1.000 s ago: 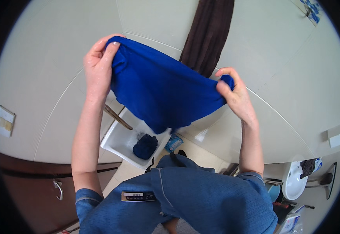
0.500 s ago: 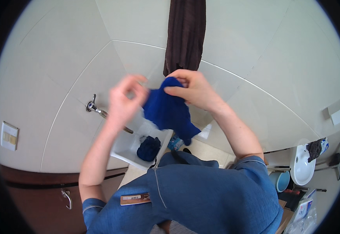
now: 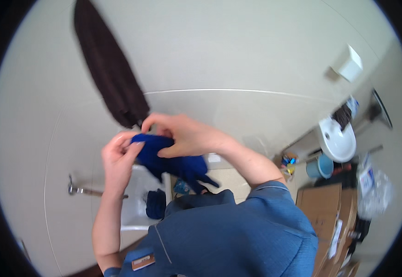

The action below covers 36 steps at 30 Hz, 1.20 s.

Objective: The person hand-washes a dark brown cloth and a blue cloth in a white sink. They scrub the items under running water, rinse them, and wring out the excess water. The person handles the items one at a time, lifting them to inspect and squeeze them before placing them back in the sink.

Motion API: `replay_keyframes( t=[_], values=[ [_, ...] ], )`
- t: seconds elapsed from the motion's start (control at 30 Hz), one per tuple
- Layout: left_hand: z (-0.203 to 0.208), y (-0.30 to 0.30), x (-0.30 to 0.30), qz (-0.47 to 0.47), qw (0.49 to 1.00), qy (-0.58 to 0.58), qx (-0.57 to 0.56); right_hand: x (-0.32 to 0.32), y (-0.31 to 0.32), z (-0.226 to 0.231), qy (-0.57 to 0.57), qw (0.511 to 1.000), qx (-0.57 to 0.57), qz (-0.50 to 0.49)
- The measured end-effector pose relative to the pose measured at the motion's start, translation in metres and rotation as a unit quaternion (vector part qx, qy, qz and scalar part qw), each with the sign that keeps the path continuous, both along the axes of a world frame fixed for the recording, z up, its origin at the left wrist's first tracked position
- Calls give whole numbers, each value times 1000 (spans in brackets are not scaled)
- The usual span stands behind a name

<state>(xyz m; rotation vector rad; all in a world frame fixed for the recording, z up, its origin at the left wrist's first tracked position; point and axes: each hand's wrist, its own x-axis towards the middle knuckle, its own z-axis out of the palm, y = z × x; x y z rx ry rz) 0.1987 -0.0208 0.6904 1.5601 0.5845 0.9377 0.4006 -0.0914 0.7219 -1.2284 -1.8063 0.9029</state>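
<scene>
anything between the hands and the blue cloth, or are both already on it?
Nothing visible stands between them. The left hand grips the blue cloth at its left end, and the right hand pinches it from above, so both are in direct contact. The cloth is bunched between them, its loose end hanging above the white basin.

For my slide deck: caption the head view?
Both hands bunch a blue cloth above a white basin.

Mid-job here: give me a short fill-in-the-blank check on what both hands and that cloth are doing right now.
1. Both hands grip a bunched cloth whose colour is ____.
2. The right hand lies ____ the cloth, fingers curled over it.
3. The dark brown towel hangs on the wall, to the ____ of the left hand.
4. Below the hands stands a white ____ holding more blue fabric.

Missing words: blue; on top of; upper left; basin
</scene>
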Motion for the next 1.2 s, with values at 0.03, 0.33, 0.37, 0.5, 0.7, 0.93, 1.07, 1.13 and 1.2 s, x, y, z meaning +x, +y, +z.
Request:
replay_keyframes(
  t=[0.03,0.33,0.37,0.5,0.7,0.93,1.07,1.13,1.2],
  values=[
    [5,-2,-3,9,999,20,32,-2,-3,-10,8,1000,5,-25],
    [59,15,31,26,988,11,150,23,-18,-96,290,952,-38,-92],
    [66,21,24,42,987,-2,158,25,-18,-89,332,936,-19,-112],
    [104,47,7,93,970,-22,224,39,-12,0,220,933,146,-245],
    [200,73,59,170,909,-55,377,75,9,166,28,802,473,-364],
    [166,98,103,251,778,184,546,99,64,184,-264,626,614,-403],
    [105,106,102,171,795,87,575,91,66,131,-154,688,601,-377],
    [93,81,88,142,818,69,553,77,32,118,-284,500,683,-451],
    [51,74,55,149,787,91,592,68,28,68,-5,574,725,-380]
  ],
)
